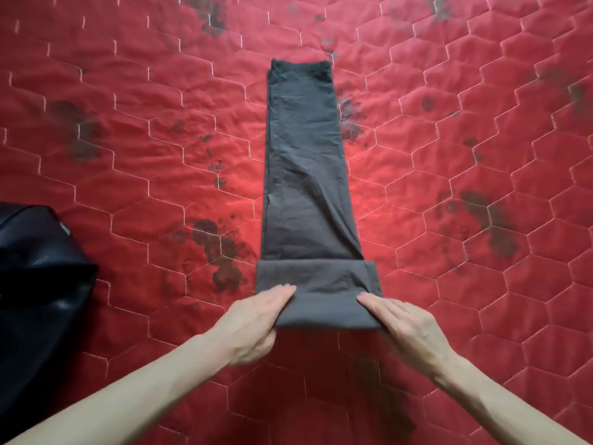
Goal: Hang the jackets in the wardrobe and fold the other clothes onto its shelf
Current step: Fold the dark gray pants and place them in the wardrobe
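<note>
So a few bits are hard to read here. The black jacket [35, 284] at about 8 o'clock is cut off by the left edge of the view, just a shiny dark lump, can't tell its shape or how it's lying. Both forearms run out of the bottom corners too. The quilted red bedspread [465, 130] fills the whole view and runs past every edge, with dark blotchy marks scattered around it. Can't tell if they're print or stains.

The main thing is the grey trousers [305, 162], folded lengthwise into one long strip running from roughly 12 o'clock down to 6 o'clock through the middle. The near end is turned up over itself into a flat band, so whatever's inside that fold is hidden.

The left hand [256, 326] sits at the band's 9 o'clock end, fingers fairly straight and lying on top of the cloth, thumb tucked out of sight below the edge, so I can't say for sure it's pinching. The right hand [407, 329] mirrors it at the 3 o'clock end, fingers straight and pressed flat on the fold's corner. Both are a bit motion-blurred.

No boxes or bins in view, nothing holding anything.
</note>
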Tool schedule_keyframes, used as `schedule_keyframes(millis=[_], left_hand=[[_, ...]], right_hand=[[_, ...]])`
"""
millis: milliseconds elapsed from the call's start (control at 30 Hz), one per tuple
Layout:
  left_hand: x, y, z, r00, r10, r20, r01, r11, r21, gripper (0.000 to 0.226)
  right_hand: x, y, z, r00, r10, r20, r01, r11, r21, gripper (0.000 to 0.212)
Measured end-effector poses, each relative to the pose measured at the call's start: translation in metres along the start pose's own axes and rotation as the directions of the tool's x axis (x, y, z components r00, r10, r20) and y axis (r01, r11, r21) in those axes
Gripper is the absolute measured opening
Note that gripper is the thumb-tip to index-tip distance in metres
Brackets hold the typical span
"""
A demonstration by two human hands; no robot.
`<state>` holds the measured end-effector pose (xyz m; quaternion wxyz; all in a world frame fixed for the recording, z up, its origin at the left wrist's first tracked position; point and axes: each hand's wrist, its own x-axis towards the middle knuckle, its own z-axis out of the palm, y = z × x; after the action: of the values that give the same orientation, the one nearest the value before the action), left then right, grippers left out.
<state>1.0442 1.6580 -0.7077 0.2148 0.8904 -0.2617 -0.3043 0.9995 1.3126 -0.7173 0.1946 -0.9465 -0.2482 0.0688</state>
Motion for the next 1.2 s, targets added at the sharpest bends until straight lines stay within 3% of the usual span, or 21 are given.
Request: schedule_keyframes(millis=[67,167,233,300,367,467,567,733,967,1100,1200], left_hand=[[-0.017,0.003,-0.011,0.992,-0.037,0.122,0.054,0.989,-0.137,0.083],[-0.033,0.003,-0.019,0.993,-0.085,0.078,0.11,0.899,-0.424,0.064],[-0.038,0.0,-0.023,0.978,-0.206,-0.019,0.157,0.799,-0.58,0.042],[-0.034,-0.002,-0.027,0.945,-0.322,-0.058,0.18,0.66,-0.729,0.021],[-0.02,-0.003,-0.029,0.903,-0.419,-0.093,0.172,0.552,-0.816,0.01],[0.008,-0.009,-0.02,0.842,-0.522,-0.134,0.152,0.468,-0.87,0.019],[0.032,-0.009,-0.013,0.838,-0.529,-0.135,0.161,0.476,-0.865,0.046],[0.051,-0.017,-0.002,0.814,-0.563,-0.139,0.245,0.551,-0.798,0.042],[0.053,-0.023,0.007,0.77,-0.549,-0.326,0.213,0.701,-0.68,0.034],[0.053,-0.03,0.014,0.732,-0.596,-0.33,0.258,0.69,-0.676,0.021],[0.055,-0.026,0.018,0.687,-0.654,-0.318,0.347,0.679,-0.647,0.019]], right_hand=[[-0.019,-0.007,-0.005,0.998,0.011,-0.062,-0.005,0.996,0.088,0.036],[-0.033,-0.021,-0.01,0.971,0.188,-0.146,-0.141,0.948,0.286,0.036],[-0.028,-0.034,-0.017,0.885,0.431,-0.178,-0.319,0.838,0.443,0.041],[-0.016,-0.04,-0.02,0.754,0.634,-0.169,-0.436,0.677,0.593,0.055],[0.003,-0.038,-0.021,0.662,0.741,-0.114,-0.46,0.522,0.718,0.056],[0.036,-0.032,-0.013,0.621,0.784,-0.001,-0.452,0.359,0.816,0.031],[0.063,-0.018,0.01,0.607,0.793,0.055,-0.488,0.317,0.814,0.032],[0.09,0.006,0.036,0.57,0.815,0.104,-0.627,0.349,0.697,0.05],[0.101,0.014,0.036,0.63,0.776,-0.02,-0.537,0.454,0.711,0.012],[0.11,0.026,0.039,0.528,0.849,0.03,-0.557,0.32,0.766,0.039],[0.119,0.037,0.04,0.521,0.846,0.113,-0.663,0.318,0.678,0.058]])
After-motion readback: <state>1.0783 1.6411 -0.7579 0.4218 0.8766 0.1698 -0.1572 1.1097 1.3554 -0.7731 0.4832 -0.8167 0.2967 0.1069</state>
